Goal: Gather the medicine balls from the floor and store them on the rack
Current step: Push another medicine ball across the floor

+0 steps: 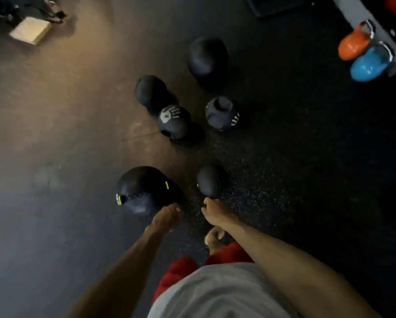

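Probably heavy, the large medicine ball (144, 191) beside the released left hand (167, 216) wants both hands underneath; whether the right hand (211, 211) grasps anything I cannot tell.

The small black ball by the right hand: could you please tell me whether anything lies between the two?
Nothing visible does. The right hand is at the near edge of the small black ball, with only floor around them. The yellow-tagged ball lies apart to the left, by the left hand.
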Demonstrator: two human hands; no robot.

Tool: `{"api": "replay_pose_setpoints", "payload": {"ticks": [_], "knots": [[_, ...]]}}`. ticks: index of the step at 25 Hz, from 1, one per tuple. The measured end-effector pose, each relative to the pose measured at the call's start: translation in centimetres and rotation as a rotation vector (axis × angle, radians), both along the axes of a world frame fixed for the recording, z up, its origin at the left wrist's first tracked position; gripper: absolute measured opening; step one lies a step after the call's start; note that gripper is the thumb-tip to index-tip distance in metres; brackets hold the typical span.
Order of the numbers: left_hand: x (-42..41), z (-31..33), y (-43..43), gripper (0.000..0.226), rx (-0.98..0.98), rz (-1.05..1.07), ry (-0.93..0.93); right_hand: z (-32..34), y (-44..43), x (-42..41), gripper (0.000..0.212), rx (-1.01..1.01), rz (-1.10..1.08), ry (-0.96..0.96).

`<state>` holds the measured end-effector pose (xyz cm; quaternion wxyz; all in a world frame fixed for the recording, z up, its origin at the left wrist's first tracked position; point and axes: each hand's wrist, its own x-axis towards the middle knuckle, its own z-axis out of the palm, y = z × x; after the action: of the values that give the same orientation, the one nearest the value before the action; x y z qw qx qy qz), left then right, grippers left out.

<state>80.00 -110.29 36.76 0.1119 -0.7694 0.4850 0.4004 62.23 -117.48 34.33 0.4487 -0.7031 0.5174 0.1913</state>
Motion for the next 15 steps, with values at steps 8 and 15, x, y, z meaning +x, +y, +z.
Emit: {"api": "replay_pose_setpoints", "payload": {"ticks": [8,15], "knots": [[2.0,-1.5,-14.7,0.033,0.035,-0.302,0.114,-1.9,-4.9,0.9,0.041,0.062,-0.358,0.055],[2.5,-10.5,-24.9,0.033,0.197,-0.747,0.136,-9.6,-8.1,4.6,0.031,0.175,-0.879,0.148]]}}
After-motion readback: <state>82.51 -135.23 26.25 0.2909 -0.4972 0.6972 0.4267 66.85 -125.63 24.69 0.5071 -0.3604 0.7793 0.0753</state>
